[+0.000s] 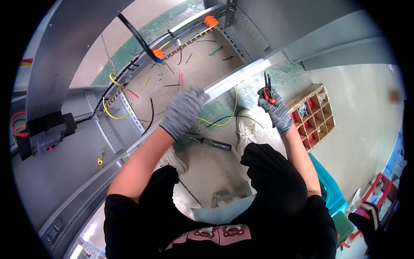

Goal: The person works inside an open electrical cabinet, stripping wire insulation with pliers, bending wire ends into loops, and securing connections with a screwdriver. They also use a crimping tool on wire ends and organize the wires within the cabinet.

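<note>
The slanting cabinet rail is gripped by the left hand, while orange-handled pliers are clasped upright in the right hand, just beside the rail's upper end.

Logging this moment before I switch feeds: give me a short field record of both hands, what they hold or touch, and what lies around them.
left hand: gloved, gripping the grey cabinet rail
right hand: gloved, holding red-handled pliers, raised beside the rail
floor below: screwdriver, loose yellow wire, wire offcuts
right side: wooden compartment box with small parts
cabinet interior: orange connectors, black component
</note>
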Demonstrator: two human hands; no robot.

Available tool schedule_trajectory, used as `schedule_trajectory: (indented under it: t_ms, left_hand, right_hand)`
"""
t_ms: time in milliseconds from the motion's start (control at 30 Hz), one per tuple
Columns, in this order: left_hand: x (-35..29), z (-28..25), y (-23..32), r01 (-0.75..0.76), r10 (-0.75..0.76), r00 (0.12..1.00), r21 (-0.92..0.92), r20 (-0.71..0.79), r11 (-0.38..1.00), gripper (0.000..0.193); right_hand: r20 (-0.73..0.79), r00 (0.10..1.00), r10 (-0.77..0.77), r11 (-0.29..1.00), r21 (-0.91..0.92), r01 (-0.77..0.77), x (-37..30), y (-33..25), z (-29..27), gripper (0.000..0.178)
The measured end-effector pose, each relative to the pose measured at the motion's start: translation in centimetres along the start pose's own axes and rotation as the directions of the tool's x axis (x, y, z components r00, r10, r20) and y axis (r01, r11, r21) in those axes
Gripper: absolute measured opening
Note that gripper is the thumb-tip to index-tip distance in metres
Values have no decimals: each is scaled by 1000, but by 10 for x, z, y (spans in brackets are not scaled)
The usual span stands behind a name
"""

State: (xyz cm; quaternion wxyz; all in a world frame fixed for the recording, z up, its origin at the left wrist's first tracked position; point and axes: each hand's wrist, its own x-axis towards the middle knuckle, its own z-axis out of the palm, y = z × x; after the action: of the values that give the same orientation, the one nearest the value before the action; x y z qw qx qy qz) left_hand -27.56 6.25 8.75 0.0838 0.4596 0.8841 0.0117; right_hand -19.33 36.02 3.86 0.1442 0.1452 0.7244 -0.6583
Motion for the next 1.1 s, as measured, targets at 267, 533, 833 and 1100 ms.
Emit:
schedule_trajectory:
  t_ms: [267, 533, 833, 1100]
  left_hand:
    - [13, 173, 103, 413, -344, 905, -317, 252, 854, 32]
    - [13, 256, 95, 411, -343, 873, -144, 346, 900, 17]
    - [-2, 7, 63, -56, 65, 997, -191, 42, 980, 25]
    - [-66, -40, -48, 385, -387, 919, 42, 74, 922, 32]
  right_hand:
    - [-49, 995, 87, 996, -25, -88, -5, 19, -10, 24]
    - [-65, 988, 143, 988, 58, -140, -8, 39, -16, 23]
    - [-87, 996, -37, 977, 206, 55, -2, 16, -16, 25]
    - [-102, 974, -200, 935, 276, 221, -8, -55, 2, 40]
